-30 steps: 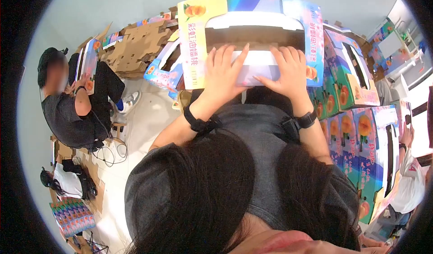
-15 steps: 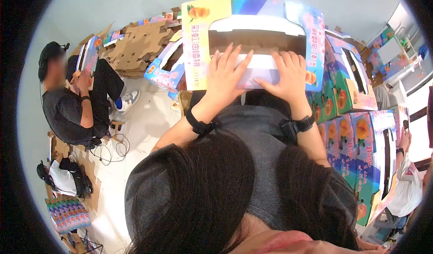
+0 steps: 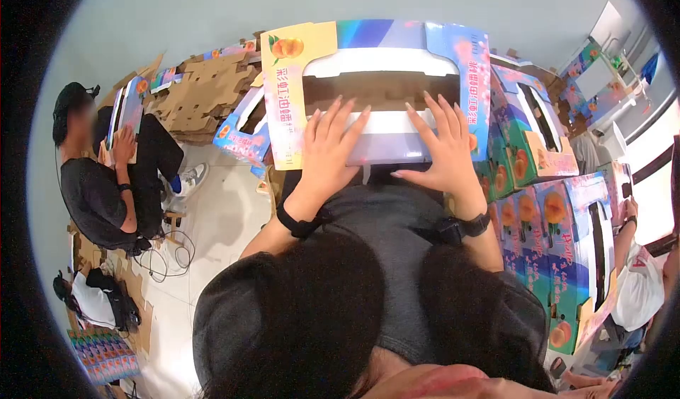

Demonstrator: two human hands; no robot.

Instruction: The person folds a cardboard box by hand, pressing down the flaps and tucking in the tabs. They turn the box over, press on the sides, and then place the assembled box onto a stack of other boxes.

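Note:
A printed fruit box (image 3: 386, 34) with peach pictures rests in front of my body, its long cut-out showing the brown inside. My left hand (image 3: 331, 144) lies on the near side of the box, fingers spread, tips at the edge of the opening. On the right part of the same near flap lies my right hand (image 3: 443, 147), its fingers also apart and its thumb pointing inward. Neither hand is closed round anything. The lower edge of the box is close to my lap.
Stacked finished boxes (image 3: 567, 257) stand at the right, with another box (image 3: 244, 133) at the left. Flat cardboard (image 3: 202, 91) lies behind. A seated person (image 3: 95, 186) at the left holds a box; other people sit lower left and far right. A cable (image 3: 166, 261) lies on the floor.
The box and both my hands appear lower and a little further left. My hands have moved slightly apart. The seated person's hand has shifted on their box.

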